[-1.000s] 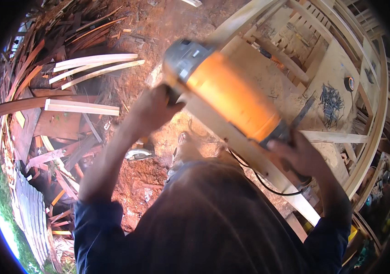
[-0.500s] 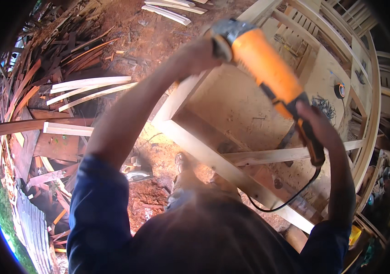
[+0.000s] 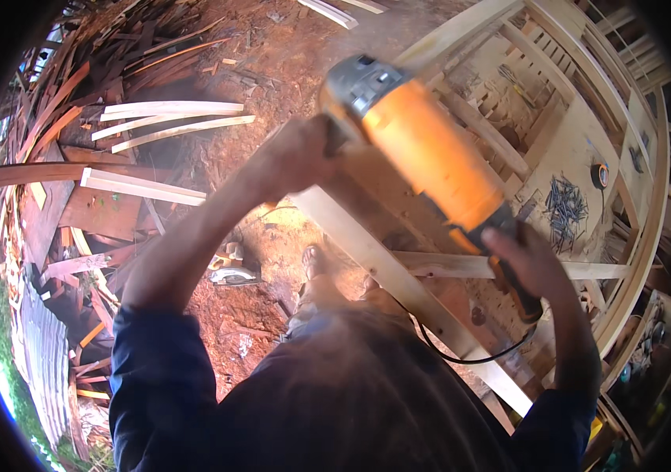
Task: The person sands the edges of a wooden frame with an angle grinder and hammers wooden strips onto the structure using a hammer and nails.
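An orange and grey power tool [image 3: 430, 149], slightly blurred, slants across the timber frame, with a black cord [image 3: 469, 359] looping from its rear. My right hand [image 3: 526, 256] grips its black rear handle. My left hand [image 3: 300, 153] is closed on the tool's front end, its fingers partly hidden. Beneath the tool runs a pale beam [image 3: 355, 252], joined by a crosspiece [image 3: 587, 270]. A pile of nails [image 3: 564, 212] lies on a panel inside the frame, beside a round orange-and-black tool [image 3: 599, 176], probably a tape measure.
A circular saw [image 3: 233, 273] sits on the reddish ground near my feet [image 3: 310, 263]. Scrap wood [image 3: 52, 118], loose pale boards [image 3: 174, 110] and corrugated metal [image 3: 44, 354] lie to the left. More timber framing [image 3: 650, 228] curves along the right.
The tool and both hands rose half a second ago and have since come down, with the front end now farther left. Both hands have stayed on the tool.
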Demonstrator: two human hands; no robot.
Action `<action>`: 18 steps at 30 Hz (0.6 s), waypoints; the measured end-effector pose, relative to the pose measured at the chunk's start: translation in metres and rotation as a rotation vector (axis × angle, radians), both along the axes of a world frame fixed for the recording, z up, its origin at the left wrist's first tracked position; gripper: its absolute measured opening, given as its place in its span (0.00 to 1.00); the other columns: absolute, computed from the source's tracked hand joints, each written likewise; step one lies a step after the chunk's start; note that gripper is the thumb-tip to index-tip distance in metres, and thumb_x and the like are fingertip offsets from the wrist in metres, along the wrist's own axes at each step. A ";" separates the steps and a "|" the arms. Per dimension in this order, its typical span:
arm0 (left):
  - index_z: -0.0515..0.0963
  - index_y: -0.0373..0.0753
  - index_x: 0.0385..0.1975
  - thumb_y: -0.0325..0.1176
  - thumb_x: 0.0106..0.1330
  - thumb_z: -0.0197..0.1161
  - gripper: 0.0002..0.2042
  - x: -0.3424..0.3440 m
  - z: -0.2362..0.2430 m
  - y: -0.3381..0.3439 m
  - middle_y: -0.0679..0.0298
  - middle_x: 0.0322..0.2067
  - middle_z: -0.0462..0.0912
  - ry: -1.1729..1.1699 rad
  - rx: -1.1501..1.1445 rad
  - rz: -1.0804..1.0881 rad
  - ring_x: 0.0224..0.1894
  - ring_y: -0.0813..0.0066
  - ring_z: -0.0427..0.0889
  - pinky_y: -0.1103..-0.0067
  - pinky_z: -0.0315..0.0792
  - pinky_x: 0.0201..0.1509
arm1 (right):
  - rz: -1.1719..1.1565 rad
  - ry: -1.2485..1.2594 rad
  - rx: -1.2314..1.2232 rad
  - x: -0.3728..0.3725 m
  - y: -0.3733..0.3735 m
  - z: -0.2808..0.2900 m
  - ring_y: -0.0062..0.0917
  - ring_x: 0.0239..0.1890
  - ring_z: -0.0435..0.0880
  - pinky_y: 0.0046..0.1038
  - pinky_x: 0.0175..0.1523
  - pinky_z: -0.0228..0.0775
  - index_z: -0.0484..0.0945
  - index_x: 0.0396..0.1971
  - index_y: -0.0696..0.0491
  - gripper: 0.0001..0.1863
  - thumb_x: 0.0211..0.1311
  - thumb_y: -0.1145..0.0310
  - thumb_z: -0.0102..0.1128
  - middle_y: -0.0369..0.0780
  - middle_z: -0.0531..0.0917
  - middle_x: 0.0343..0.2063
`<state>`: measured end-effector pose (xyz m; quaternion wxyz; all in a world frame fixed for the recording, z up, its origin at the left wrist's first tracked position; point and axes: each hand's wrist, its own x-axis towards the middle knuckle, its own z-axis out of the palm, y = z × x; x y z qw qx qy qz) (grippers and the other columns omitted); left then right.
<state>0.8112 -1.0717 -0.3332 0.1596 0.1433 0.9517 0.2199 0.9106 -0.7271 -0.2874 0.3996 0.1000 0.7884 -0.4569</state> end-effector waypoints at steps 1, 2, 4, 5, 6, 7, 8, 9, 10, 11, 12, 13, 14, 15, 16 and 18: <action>0.77 0.27 0.38 0.40 0.61 0.66 0.18 0.026 0.000 -0.014 0.42 0.30 0.84 -0.018 0.005 0.056 0.37 0.44 0.86 0.61 0.80 0.45 | 0.005 0.000 0.002 0.011 -0.010 -0.002 0.22 0.38 0.81 0.26 0.48 0.72 0.74 0.57 0.63 0.39 0.64 0.40 0.59 0.41 0.84 0.38; 0.77 0.28 0.36 0.40 0.61 0.66 0.17 0.044 0.001 -0.025 0.41 0.30 0.84 -0.034 0.010 0.107 0.38 0.44 0.86 0.61 0.80 0.46 | 0.050 0.092 -0.065 0.023 -0.019 -0.008 0.23 0.39 0.82 0.27 0.49 0.72 0.74 0.57 0.63 0.38 0.65 0.42 0.59 0.41 0.84 0.38; 0.77 0.28 0.35 0.40 0.61 0.66 0.17 0.063 -0.002 -0.041 0.41 0.30 0.84 -0.054 0.037 0.105 0.38 0.44 0.86 0.60 0.80 0.45 | 0.098 0.177 -0.126 0.027 -0.027 -0.008 0.25 0.40 0.82 0.28 0.50 0.73 0.74 0.56 0.64 0.37 0.65 0.43 0.60 0.41 0.84 0.39; 0.77 0.28 0.34 0.40 0.61 0.65 0.17 0.069 -0.003 -0.045 0.41 0.30 0.84 -0.067 0.063 0.105 0.37 0.45 0.86 0.60 0.80 0.44 | 0.088 0.046 -0.075 0.025 -0.028 -0.001 0.24 0.39 0.82 0.29 0.48 0.74 0.74 0.56 0.64 0.36 0.65 0.44 0.60 0.41 0.84 0.39; 0.77 0.28 0.34 0.40 0.61 0.65 0.17 0.067 -0.003 -0.042 0.41 0.30 0.84 -0.074 0.061 0.118 0.37 0.45 0.86 0.60 0.80 0.44 | 0.085 -0.092 -0.032 0.023 -0.031 0.000 0.23 0.38 0.82 0.29 0.46 0.75 0.73 0.56 0.64 0.36 0.65 0.44 0.61 0.41 0.84 0.39; 0.78 0.27 0.34 0.40 0.61 0.65 0.17 0.053 -0.003 -0.034 0.40 0.30 0.84 -0.067 0.014 0.097 0.37 0.45 0.86 0.61 0.80 0.44 | 0.096 -0.101 -0.033 0.023 -0.027 -0.007 0.23 0.38 0.82 0.29 0.46 0.75 0.73 0.56 0.64 0.36 0.65 0.44 0.61 0.41 0.84 0.39; 0.79 0.26 0.34 0.40 0.60 0.65 0.18 0.036 0.002 -0.025 0.40 0.30 0.84 -0.054 -0.034 0.070 0.37 0.45 0.86 0.62 0.80 0.43 | 0.035 0.058 -0.086 0.023 -0.017 -0.018 0.22 0.32 0.82 0.27 0.40 0.76 0.73 0.55 0.64 0.36 0.65 0.44 0.60 0.41 0.83 0.36; 0.79 0.26 0.34 0.40 0.60 0.66 0.19 0.017 0.009 -0.013 0.40 0.31 0.84 -0.175 -0.009 0.074 0.38 0.46 0.86 0.62 0.80 0.44 | -0.034 0.218 -0.138 0.023 -0.009 -0.025 0.20 0.27 0.82 0.26 0.34 0.76 0.72 0.54 0.64 0.36 0.65 0.43 0.60 0.40 0.83 0.32; 0.80 0.25 0.34 0.41 0.60 0.66 0.19 0.001 0.011 -0.003 0.40 0.31 0.85 -0.298 0.016 0.082 0.39 0.47 0.86 0.62 0.80 0.45 | -0.031 0.212 -0.137 0.021 -0.007 -0.021 0.20 0.27 0.82 0.26 0.34 0.76 0.72 0.54 0.64 0.36 0.65 0.43 0.60 0.40 0.83 0.32; 0.80 0.25 0.34 0.42 0.60 0.67 0.20 -0.010 0.005 -0.002 0.41 0.32 0.85 -0.202 0.008 0.031 0.39 0.47 0.86 0.62 0.80 0.46 | -0.085 0.123 -0.106 0.016 -0.009 -0.013 0.19 0.22 0.80 0.25 0.29 0.74 0.73 0.52 0.63 0.34 0.65 0.43 0.59 0.40 0.81 0.28; 0.81 0.26 0.34 0.44 0.60 0.67 0.21 -0.017 0.003 0.002 0.41 0.33 0.85 -0.101 0.003 -0.036 0.40 0.48 0.87 0.63 0.80 0.46 | -0.154 0.039 -0.067 0.014 -0.008 -0.007 0.19 0.18 0.78 0.24 0.23 0.73 0.74 0.49 0.62 0.33 0.66 0.43 0.59 0.39 0.80 0.24; 0.81 0.26 0.34 0.44 0.60 0.67 0.21 -0.015 0.001 0.001 0.41 0.33 0.85 -0.103 0.005 -0.032 0.40 0.48 0.87 0.63 0.80 0.46 | -0.182 0.054 -0.042 0.015 -0.007 -0.012 0.22 0.15 0.78 0.25 0.22 0.73 0.75 0.47 0.60 0.31 0.66 0.43 0.58 0.38 0.78 0.20; 0.81 0.26 0.34 0.44 0.60 0.67 0.21 -0.016 0.003 0.003 0.41 0.34 0.85 -0.090 -0.021 -0.028 0.40 0.48 0.86 0.63 0.80 0.46 | -0.190 0.059 -0.041 0.018 -0.009 -0.012 0.22 0.15 0.78 0.25 0.22 0.73 0.75 0.47 0.60 0.31 0.66 0.43 0.58 0.38 0.78 0.20; 0.81 0.27 0.34 0.45 0.60 0.68 0.21 -0.018 0.005 0.004 0.42 0.34 0.85 -0.076 -0.048 -0.023 0.41 0.48 0.86 0.63 0.79 0.46 | -0.178 0.108 -0.052 0.021 -0.012 -0.012 0.20 0.17 0.78 0.24 0.23 0.73 0.74 0.48 0.61 0.32 0.66 0.43 0.59 0.38 0.78 0.22; 0.81 0.27 0.34 0.45 0.60 0.68 0.21 -0.011 0.006 0.000 0.42 0.34 0.85 -0.070 -0.050 -0.031 0.41 0.48 0.86 0.63 0.79 0.46 | -0.179 0.134 -0.059 0.025 -0.017 -0.011 0.20 0.18 0.78 0.24 0.23 0.73 0.74 0.49 0.61 0.32 0.66 0.43 0.59 0.38 0.79 0.22; 0.81 0.27 0.35 0.43 0.60 0.68 0.19 0.021 0.011 -0.017 0.41 0.34 0.85 -0.165 -0.029 0.104 0.41 0.48 0.86 0.64 0.80 0.46 | -0.115 0.079 -0.048 0.034 -0.027 -0.007 0.23 0.29 0.82 0.28 0.34 0.76 0.75 0.52 0.61 0.32 0.65 0.46 0.61 0.41 0.82 0.30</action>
